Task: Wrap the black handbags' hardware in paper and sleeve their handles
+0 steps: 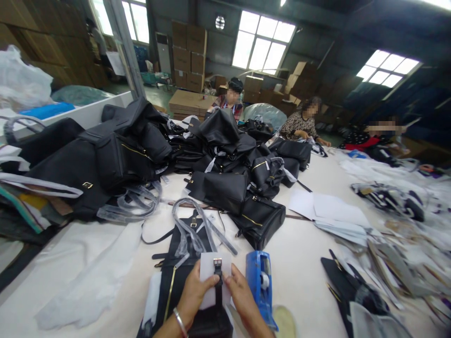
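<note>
A black bag (pixel 183 277) with a gold zip lies in front of me, its handles (pixel 183 211) wrapped in clear plastic. Over it, a small white paper sheet (pixel 207 263) sits behind a black buckle strap (pixel 218 293). My left hand (pixel 193 291), with a bangle at the wrist, is closed on the sheet's left side, its thumb against the strap. Closed on the right side of the same sheet is my right hand (pixel 243 291), thumb close to the strap. The fingers behind the sheet are hidden. Just right of that hand stands a blue tape dispenser (pixel 259 281).
Black bags (pixel 218 188) are heaped across the table beyond me and to the left. White papers (pixel 331 209) and wrapped pieces lie on the right. Several people sit along the far side. Crumpled white wrapping (pixel 91 277) covers the table at left.
</note>
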